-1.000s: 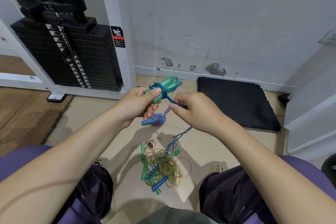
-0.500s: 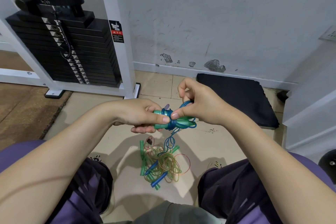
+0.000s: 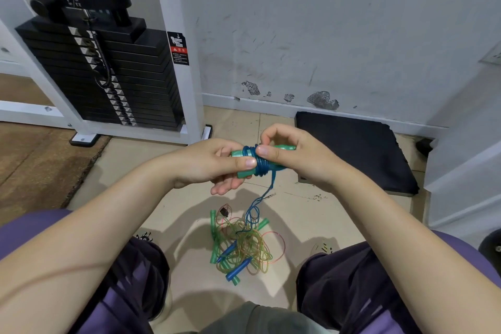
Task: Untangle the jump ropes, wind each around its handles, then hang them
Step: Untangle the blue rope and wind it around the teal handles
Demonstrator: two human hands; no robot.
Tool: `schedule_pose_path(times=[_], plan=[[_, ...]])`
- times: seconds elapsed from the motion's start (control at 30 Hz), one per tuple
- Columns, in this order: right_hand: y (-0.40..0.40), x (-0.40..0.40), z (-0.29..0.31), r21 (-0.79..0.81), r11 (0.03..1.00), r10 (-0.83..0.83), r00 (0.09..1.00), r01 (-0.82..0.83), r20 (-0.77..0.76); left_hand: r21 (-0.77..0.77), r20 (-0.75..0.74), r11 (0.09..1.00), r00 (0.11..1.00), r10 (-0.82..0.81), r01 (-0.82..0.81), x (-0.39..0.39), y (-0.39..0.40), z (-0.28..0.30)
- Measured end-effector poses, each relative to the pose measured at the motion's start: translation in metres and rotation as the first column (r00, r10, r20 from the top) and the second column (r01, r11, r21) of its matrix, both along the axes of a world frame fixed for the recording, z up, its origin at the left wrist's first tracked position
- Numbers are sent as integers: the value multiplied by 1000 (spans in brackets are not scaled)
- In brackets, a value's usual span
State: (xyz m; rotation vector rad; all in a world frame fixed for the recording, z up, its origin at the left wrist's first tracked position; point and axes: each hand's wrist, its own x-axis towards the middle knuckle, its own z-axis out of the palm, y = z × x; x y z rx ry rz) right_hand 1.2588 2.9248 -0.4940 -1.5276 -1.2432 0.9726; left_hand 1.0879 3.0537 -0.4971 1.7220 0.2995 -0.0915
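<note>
Two green handles lie side by side in front of me, with a blue rope coiled round their middle. My left hand grips the handles' left end, thumb on top. My right hand holds the right end, its thumb pressing on the coils. A loose blue strand hangs from the coils down to a tangle of jump ropes on the floor, with green and blue handles among thin yellow-green and pink cords.
A weight-stack machine with a white frame stands at the back left. A black mat lies against the wall at the right. My knees flank the tangle. A white ledge rises at the far right.
The handles have turned level and more blue rope sits coiled round them. My right hand has come from above the coils onto the handles' right end. The slack strand is shorter.
</note>
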Motion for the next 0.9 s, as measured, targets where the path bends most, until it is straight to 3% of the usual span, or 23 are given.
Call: schedule_pose_path(times=[0.07, 0.13, 0.2, 0.33, 0.53, 0.77, 0.83, 0.9], plan=[[1, -1, -2, 2, 999, -45, 979, 46, -197, -9, 51, 998, 997, 64, -63, 2, 0, -2], [2, -2, -2, -17, 1000, -18, 901, 12, -433, -20, 94, 995, 991, 95, -94, 3, 0, -2], [2, -2, 0, -30, 997, 44, 842, -71, -538, -72, 146, 987, 977, 153, -144, 5, -1, -3], [2, -1, -1, -12, 998, 49, 835, -66, -549, -151, 201, 952, 935, 293, -266, 9, 0, -4], [5, -11, -5, 16, 1000, 13, 880, -7, -475, -182, 213, 932, 913, 348, -313, 12, -5, -6], [-3, -9, -2, -138, 989, -65, 995, 54, -81, -265, 203, 857, 844, 497, -441, 11, 3, 0], [-1, -13, 0, -103, 989, -91, 984, 108, 153, -210, 179, 852, 838, 516, -480, 12, 3, -1], [-2, -13, 1, -46, 991, -94, 913, 122, 397, -139, 153, 852, 839, 523, -505, 12, 2, -2]])
